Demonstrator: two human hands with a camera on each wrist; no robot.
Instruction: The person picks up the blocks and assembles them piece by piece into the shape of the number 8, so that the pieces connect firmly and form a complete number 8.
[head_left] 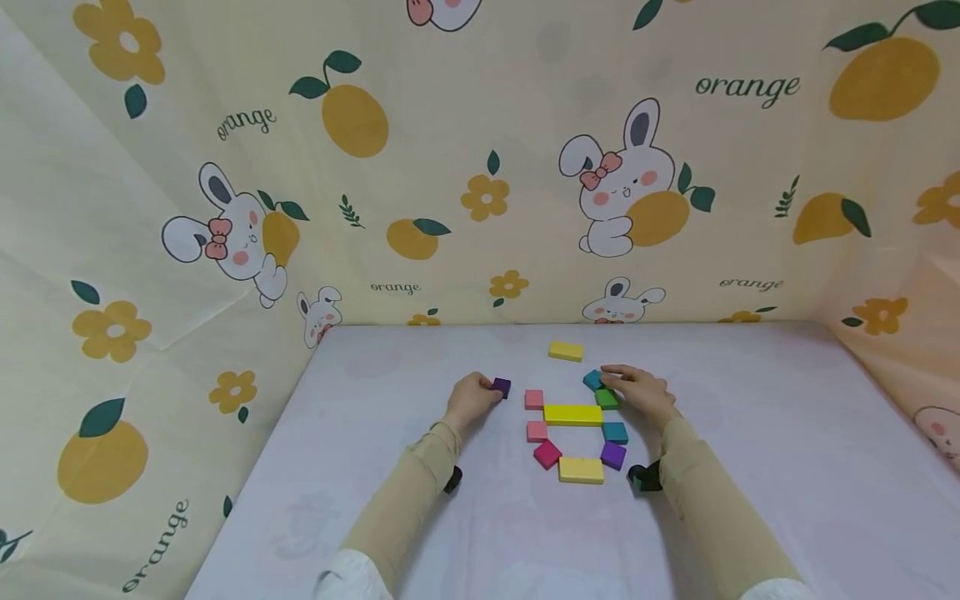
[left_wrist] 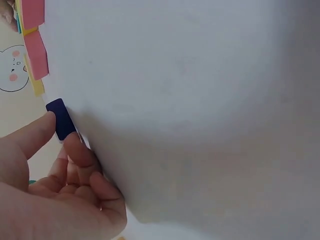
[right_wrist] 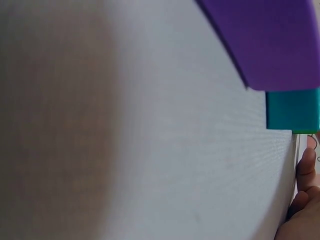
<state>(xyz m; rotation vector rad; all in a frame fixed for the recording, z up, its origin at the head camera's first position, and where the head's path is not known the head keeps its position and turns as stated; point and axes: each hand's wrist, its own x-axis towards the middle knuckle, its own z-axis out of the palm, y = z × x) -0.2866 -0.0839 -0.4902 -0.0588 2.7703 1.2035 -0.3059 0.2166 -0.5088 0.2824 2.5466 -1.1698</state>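
My left hand (head_left: 471, 400) pinches a dark purple block (head_left: 502, 387) between thumb and fingers, left of a ring of coloured blocks. In the left wrist view the block (left_wrist: 61, 119) shows dark blue-purple at the fingertips. My right hand (head_left: 641, 393) holds a teal block (head_left: 592, 380) by its right side at the ring's upper right. Just below that block lies a green block (head_left: 607, 400). A long yellow block (head_left: 573, 415) crosses the ring, between a pink block (head_left: 534, 400) on the left and the green one. In the right wrist view only part of the hand (right_wrist: 306, 205) shows.
Lower down are a second pink block (head_left: 537, 431), a crimson block (head_left: 547, 454), a pale yellow block (head_left: 581, 470), a violet block (head_left: 612, 455) and another teal block (head_left: 615, 432). One more yellow block (head_left: 566, 351) lies behind the ring. Patterned cloth (head_left: 525, 125) hangs behind the white table (head_left: 510, 533).
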